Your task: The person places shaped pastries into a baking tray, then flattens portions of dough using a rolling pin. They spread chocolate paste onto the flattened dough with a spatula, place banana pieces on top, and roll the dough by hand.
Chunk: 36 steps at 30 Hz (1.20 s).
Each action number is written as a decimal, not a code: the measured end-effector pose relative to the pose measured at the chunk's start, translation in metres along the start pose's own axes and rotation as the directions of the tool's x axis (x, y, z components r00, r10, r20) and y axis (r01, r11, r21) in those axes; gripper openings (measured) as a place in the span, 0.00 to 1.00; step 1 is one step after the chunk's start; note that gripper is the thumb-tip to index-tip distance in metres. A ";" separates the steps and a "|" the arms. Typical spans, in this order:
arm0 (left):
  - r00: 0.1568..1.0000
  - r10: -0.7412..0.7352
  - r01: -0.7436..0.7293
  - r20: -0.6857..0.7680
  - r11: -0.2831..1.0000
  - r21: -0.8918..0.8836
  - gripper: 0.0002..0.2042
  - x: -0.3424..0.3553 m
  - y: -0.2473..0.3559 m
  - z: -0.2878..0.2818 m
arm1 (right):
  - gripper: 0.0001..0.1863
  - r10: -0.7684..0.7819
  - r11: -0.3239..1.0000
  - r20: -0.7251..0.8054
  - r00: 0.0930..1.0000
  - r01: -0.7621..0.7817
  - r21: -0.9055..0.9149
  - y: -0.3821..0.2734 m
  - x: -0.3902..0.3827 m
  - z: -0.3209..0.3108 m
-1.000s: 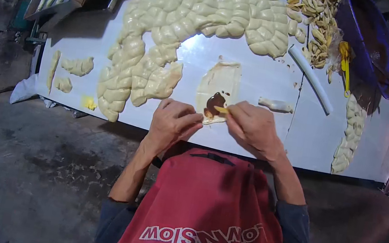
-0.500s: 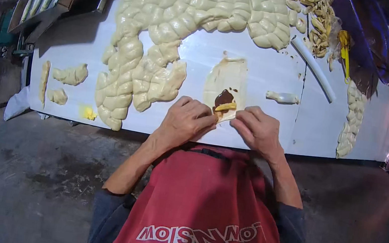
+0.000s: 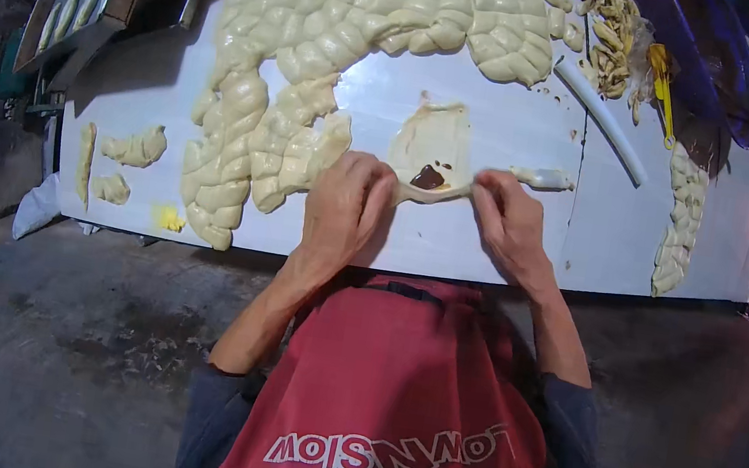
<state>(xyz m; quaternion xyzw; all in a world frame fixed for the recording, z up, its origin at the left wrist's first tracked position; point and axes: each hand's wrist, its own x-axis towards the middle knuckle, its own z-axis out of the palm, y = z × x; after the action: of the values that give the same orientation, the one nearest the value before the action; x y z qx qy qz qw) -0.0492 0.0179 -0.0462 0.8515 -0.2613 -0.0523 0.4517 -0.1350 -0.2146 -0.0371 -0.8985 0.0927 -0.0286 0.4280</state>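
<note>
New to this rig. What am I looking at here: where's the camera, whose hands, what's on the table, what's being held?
There is no machine: a person works with bare hands. The single picture comes from a wide fisheye camera on their head, looking down, so straight edges bend and the red apron fills the bottom. The left hand and right hand together pinch the near edge of a flat dough piece with a dab of dark filling on it. It lies on a white table. Further back sit a big mass of braided dough, a white rod and a yellow scoop.
</note>
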 end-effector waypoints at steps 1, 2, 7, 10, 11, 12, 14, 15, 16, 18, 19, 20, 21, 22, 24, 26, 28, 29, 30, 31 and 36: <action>1.000 -0.012 0.014 -0.028 0.997 0.082 0.04 0.004 -0.001 0.002 | 0.09 0.001 1.000 -0.002 1.000 -0.001 -0.002 0.000 0.005 0.001; 1.000 -0.010 0.012 -0.028 0.997 0.080 0.04 0.006 -0.001 0.003 | 0.10 -0.072 0.992 0.026 0.997 0.074 -0.107 0.000 0.010 0.002; 1.000 -0.016 0.013 0.009 0.965 0.263 0.07 0.006 0.005 -0.001 | 0.13 -0.200 0.946 0.095 0.975 0.217 -0.240 0.007 0.015 0.000; 0.993 -0.064 0.047 0.100 0.985 0.164 0.12 0.006 0.011 -0.009 | 0.14 -0.184 0.964 0.104 0.977 0.200 -0.175 0.000 0.014 -0.005; 0.984 -0.066 0.052 0.168 0.995 0.086 0.14 0.006 0.010 -0.012 | 0.14 -0.252 0.940 0.130 0.959 0.274 -0.204 -0.002 0.014 -0.005; 0.984 -0.067 0.053 0.166 0.995 0.087 0.14 0.006 0.007 -0.013 | 0.14 -0.317 0.909 0.157 0.935 0.347 -0.231 -0.002 0.014 -0.004; 0.974 -0.046 0.041 0.222 0.999 0.030 0.15 0.011 0.005 -0.013 | 0.14 -0.410 0.856 0.167 0.897 0.442 -0.268 0.002 0.015 -0.002; 0.974 -0.066 0.067 0.214 0.998 0.003 0.15 0.013 0.007 -0.015 | 0.14 -0.400 0.847 0.214 0.891 0.448 -0.286 0.002 0.016 -0.002; 0.974 -0.066 0.067 0.216 0.998 0.004 0.15 0.015 0.010 -0.017 | 0.14 -0.387 0.838 0.261 0.884 0.456 -0.301 0.004 0.018 -0.001; 0.981 -0.133 0.146 0.141 0.986 -0.086 0.15 0.017 0.012 -0.020 | 0.14 -0.446 0.826 0.188 0.875 0.483 -0.292 0.012 0.020 0.004; 0.992 -0.080 0.089 0.100 0.992 -0.090 0.14 0.018 0.007 -0.021 | 0.14 -0.437 0.830 0.205 0.876 0.481 -0.282 0.012 0.021 0.003; 0.992 -0.080 0.089 0.101 0.992 -0.090 0.14 0.017 0.006 -0.021 | 0.14 -0.429 0.835 0.221 0.876 0.478 -0.273 0.012 0.022 0.003; 0.994 -0.041 0.050 0.097 0.994 -0.098 0.13 0.017 0.006 -0.021 | 0.14 -0.428 0.835 0.221 0.876 0.477 -0.273 0.012 0.022 0.003; 0.996 -0.001 0.011 0.094 0.994 -0.106 0.12 0.016 0.006 -0.020 | 0.14 -0.438 0.827 0.224 0.870 0.488 -0.278 0.011 0.022 0.002; 0.984 0.122 -0.133 0.132 0.988 0.079 0.13 0.018 0.008 -0.014 | 0.13 -0.445 0.820 0.228 0.866 0.497 -0.284 0.011 0.022 0.000; 0.946 0.235 -0.279 0.222 0.941 0.191 0.13 0.018 0.009 -0.006 | 0.12 -0.460 0.813 0.233 0.857 0.511 -0.278 0.009 0.023 0.002; 0.947 0.256 -0.293 0.196 0.936 0.194 0.14 0.017 0.002 0.003 | 0.11 -0.461 0.809 0.246 0.852 0.518 -0.277 0.011 0.025 0.004; 0.946 0.256 -0.293 0.198 0.937 0.190 0.13 0.018 0.000 0.005 | 0.11 -0.460 0.806 0.259 0.849 0.521 -0.280 0.012 0.026 0.003; 0.946 0.256 -0.293 0.200 0.938 0.186 0.13 0.019 -0.001 0.006 | 0.11 -0.456 0.807 0.259 0.851 0.518 -0.284 0.012 0.027 0.003; 0.942 0.275 -0.310 0.191 0.931 0.191 0.11 0.021 0.000 0.007 | 0.11 -0.444 0.825 0.250 0.860 0.502 -0.261 0.012 0.028 0.005; 0.960 0.198 -0.227 0.198 0.964 0.137 0.07 0.029 0.005 0.001 | 0.09 -0.293 0.889 0.169 0.941 0.333 -0.314 0.006 0.034 0.006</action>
<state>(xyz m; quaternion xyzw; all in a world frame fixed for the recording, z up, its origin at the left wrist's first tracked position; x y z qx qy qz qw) -0.0262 0.0006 -0.0385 0.8431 -0.3950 -0.0605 0.3600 -0.1016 -0.2198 -0.0462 -0.9618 -0.0752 -0.0285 0.2617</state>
